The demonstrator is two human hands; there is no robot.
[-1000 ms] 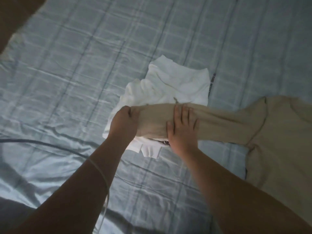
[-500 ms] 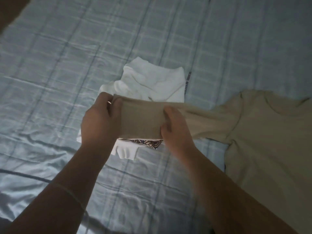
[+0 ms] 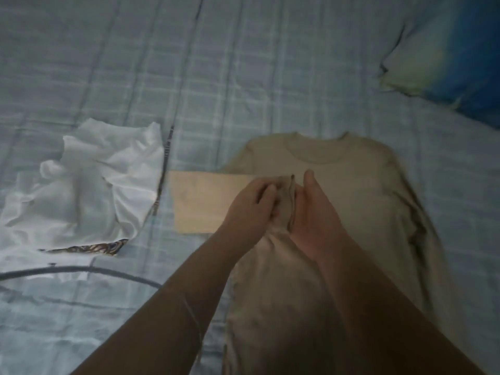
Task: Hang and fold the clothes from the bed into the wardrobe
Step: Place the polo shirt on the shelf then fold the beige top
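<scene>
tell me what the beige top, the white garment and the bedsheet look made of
Beige long-sleeved top: soft matte knit, probably cotton jersey; it lies limp and flat, no shine.
White garment: thin smooth cloth, slightly glossy where folds catch light; fibre unclear.
Bedsheet: pale-blue checked weave with satiny sheen along creases, maybe polyester or sateen.

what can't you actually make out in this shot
In the head view:
patterned cloth: mostly buried under the white clothes.
beige shirt: its hem runs off the bottom edge.
left hand and right hand: motion blur hides their grip.
pillow: cut by the right edge.
</scene>
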